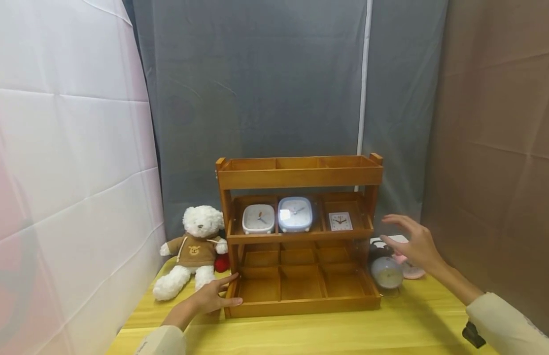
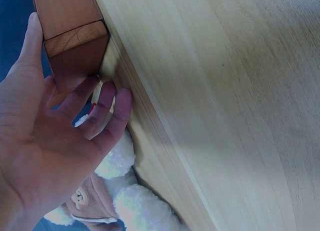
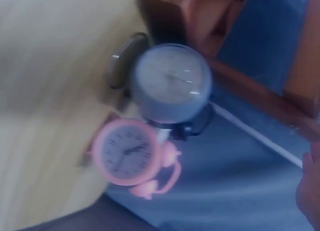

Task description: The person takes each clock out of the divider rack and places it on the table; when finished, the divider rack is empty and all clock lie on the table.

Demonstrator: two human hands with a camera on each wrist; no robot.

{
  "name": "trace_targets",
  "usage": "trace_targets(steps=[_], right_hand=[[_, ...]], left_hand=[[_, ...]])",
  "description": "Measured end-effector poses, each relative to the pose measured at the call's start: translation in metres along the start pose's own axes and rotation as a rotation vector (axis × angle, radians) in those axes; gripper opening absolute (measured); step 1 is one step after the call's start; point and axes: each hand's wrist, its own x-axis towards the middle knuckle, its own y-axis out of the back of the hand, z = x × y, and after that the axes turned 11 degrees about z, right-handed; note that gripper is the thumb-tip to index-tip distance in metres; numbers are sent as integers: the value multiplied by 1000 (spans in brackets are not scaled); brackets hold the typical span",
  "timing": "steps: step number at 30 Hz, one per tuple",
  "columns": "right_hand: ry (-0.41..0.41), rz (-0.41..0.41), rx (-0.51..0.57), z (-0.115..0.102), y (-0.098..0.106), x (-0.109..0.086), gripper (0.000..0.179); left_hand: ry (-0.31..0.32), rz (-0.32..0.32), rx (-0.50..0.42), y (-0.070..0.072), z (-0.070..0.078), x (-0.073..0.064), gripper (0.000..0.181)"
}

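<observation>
A brown wooden display shelf with divided tiers stands on the table. My left hand holds its lower left front corner, with the thumb on one side of the panel and fingers on the other. My right hand is in the air to the shelf's right, fingers apart and holding nothing. Nearest below it are a round grey alarm clock and a pink twin-bell alarm clock. On the middle tier sit a white clock, a light-blue clock and a small square clock.
A white teddy bear in a brown top sits left of the shelf, with a red object beside it. The yellowish wood-grain table extends in front. Grey cloth hangs behind, with panels on both sides.
</observation>
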Motion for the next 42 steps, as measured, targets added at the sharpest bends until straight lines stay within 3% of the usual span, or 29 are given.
trace_targets(steps=[7,13,16,20,27,33,42], right_hand=[[-67,-48,21,-17,-18,33,44],[-212,-248,65,-37,-42,46,43],[-218,-339,32,-40,-55,50,45],[-198,-401,-33,-36,-68,54,46],[-217,-491,-16,-34,-77,60,47],[-191,-464,-17,-33,-78,61,48],[-157,-292,32,-32,-76,55,32]], left_hand=[[0,8,-6,-1,-4,1,89],[7,2,-12,-1,-1,1,89],[2,-1,-17,-1,0,0,90],[-7,4,-17,-1,-1,0,90],[-9,25,-1,-2,-3,0,88],[-8,26,-18,-2,-2,-1,88],[-11,31,-7,-1,-2,-1,87]])
